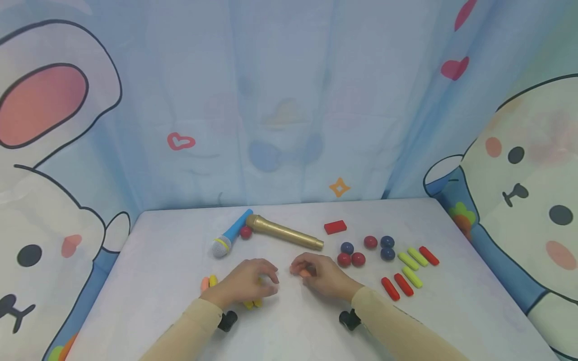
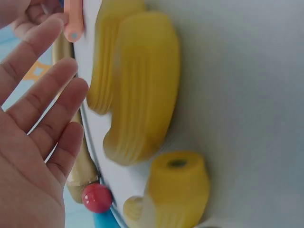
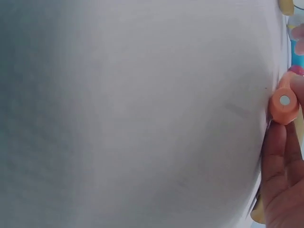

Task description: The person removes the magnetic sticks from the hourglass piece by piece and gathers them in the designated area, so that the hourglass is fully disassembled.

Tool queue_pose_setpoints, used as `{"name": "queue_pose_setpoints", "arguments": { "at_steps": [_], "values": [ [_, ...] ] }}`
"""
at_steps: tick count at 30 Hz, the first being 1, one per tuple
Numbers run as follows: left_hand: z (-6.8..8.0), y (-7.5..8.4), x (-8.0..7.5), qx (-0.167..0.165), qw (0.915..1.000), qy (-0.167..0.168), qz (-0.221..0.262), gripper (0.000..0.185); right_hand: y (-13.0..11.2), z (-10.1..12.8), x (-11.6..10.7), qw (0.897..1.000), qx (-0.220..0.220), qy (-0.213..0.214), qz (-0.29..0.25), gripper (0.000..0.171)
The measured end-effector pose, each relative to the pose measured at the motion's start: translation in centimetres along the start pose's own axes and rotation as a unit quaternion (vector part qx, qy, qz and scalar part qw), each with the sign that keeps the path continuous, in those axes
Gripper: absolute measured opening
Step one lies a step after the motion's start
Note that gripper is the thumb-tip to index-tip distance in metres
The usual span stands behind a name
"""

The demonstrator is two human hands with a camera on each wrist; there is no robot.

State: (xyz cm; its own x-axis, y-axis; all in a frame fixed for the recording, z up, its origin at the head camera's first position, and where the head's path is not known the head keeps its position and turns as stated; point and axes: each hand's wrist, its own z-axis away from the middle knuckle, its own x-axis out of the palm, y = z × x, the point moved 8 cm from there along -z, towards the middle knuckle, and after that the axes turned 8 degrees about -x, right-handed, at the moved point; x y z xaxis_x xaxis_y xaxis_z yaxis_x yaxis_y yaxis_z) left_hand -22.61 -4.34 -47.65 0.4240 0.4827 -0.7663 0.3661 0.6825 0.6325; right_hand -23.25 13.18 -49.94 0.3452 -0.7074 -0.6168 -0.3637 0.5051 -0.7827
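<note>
On the tabletop (image 1: 158,260) the right hand (image 1: 322,273) pinches an orange peg (image 1: 306,273) — the left hand (image 1: 246,283) rests over yellow pieces (image 1: 253,303), gold microphone (image 1: 284,232) beyond.

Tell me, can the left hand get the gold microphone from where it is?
Probably yes. The left hand is open over yellow pieces, and bare table lies between it and the gold microphone.

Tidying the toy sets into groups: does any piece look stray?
Yes: one red ball lies wedged between the blue microphone and gold microphone, apart from the other balls on the table.
</note>
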Motion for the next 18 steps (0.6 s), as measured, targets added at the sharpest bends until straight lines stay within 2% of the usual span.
{"name": "queue_pose_setpoints", "arguments": {
  "at_steps": [5, 9, 11, 14, 18],
  "values": [
    [-0.1, 0.4, 0.5, 0.002, 0.9998, 0.004, -0.020, 0.014, -0.1, 0.0, -0.2, 1.000, 0.000, 0.021, -0.005, 0.045],
    [-0.3, 1.4, 1.3, 0.042, 0.9983, -0.002, -0.041, 0.022, 0.2, 0.0, -0.2, 0.999, 0.019, 0.026, -0.022, 0.054],
    [-0.4, 1.9, 1.9, 0.063, 0.9966, -0.011, -0.052, 0.024, 0.4, 0.0, -0.1, 0.999, 0.028, 0.021, -0.042, 0.055],
    [-0.4, 2.5, 2.7, 0.086, 0.9932, -0.024, -0.075, 0.026, 0.6, -0.3, 0.0, 0.996, 0.018, 0.009, -0.089, 0.054],
    [-0.2, 3.0, 3.3, 0.106, 0.9835, -0.020, -0.146, 0.030, 0.7, -0.6, 0.0, 0.990, 0.000, -0.007, -0.139, 0.052]
  ]
}}
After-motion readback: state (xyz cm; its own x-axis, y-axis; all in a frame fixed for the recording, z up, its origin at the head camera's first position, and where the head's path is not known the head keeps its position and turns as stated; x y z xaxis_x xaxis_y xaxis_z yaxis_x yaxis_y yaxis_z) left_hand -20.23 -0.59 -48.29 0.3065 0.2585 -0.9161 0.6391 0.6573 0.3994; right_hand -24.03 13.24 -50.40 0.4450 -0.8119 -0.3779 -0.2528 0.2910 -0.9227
